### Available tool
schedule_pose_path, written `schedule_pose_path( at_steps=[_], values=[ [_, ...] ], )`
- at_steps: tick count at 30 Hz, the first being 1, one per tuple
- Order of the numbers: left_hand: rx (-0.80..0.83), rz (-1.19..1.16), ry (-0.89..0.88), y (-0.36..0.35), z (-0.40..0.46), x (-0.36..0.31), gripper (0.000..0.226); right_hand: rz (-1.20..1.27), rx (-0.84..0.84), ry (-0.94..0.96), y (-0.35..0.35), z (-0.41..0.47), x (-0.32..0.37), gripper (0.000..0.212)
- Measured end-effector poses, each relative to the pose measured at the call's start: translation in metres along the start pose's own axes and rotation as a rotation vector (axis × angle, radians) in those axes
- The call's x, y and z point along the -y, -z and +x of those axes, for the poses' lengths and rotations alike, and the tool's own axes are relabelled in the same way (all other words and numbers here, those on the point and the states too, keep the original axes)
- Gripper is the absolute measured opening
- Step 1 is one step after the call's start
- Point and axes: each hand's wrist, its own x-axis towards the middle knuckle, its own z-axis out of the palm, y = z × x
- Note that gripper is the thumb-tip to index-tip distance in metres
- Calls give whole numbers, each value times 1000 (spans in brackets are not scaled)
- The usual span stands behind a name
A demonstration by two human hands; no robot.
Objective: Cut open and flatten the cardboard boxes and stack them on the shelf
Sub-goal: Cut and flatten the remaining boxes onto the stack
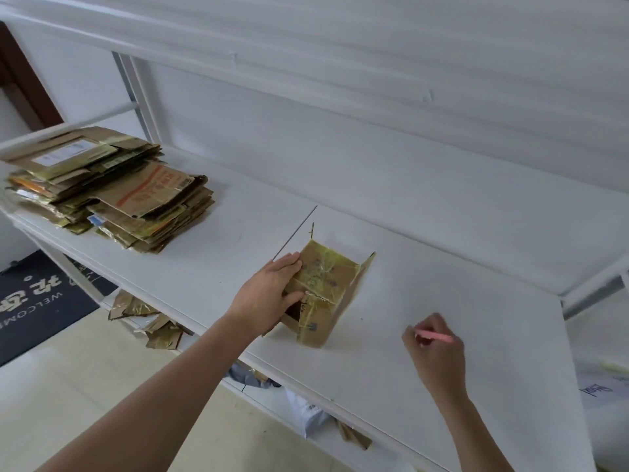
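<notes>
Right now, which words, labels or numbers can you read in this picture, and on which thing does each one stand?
"WELCOME", seen upside down, cut off by the picture edge: on the dark doormat, under large white characters I cannot read.
Red print and white labels on the stack of flattened boxes: too blurred.
Dark marks on the taped box under the left hand: unreadable.
Handwriting on white packaging: unreadable.

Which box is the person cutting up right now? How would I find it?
Look at the long white shelf. Near its front edge, right of the stack of flattened boxes, one small cardboard box stands under the left hand. It alone still has standing sides, wrapped in shiny yellowish tape.
</notes>
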Motion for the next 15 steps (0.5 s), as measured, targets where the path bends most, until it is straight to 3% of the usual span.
schedule_pose_path(
  at_steps=[2, 6, 10, 15],
  values=[
    [28, -37, 14, 2, 1, 1, 63, 337, -94, 110, 3, 9, 41, 32],
    [88, -56, 28, 5, 3, 8, 63, 747, 220, 188, -1, 20, 115, 10],
    [54, -115, 7, 9, 6, 11, 46, 632, 431, 297, -14, 28, 135, 15],
    [57, -282, 80, 13, 15, 10, 36, 466, 523, 420, -19, 36, 130, 14]
  ],
)
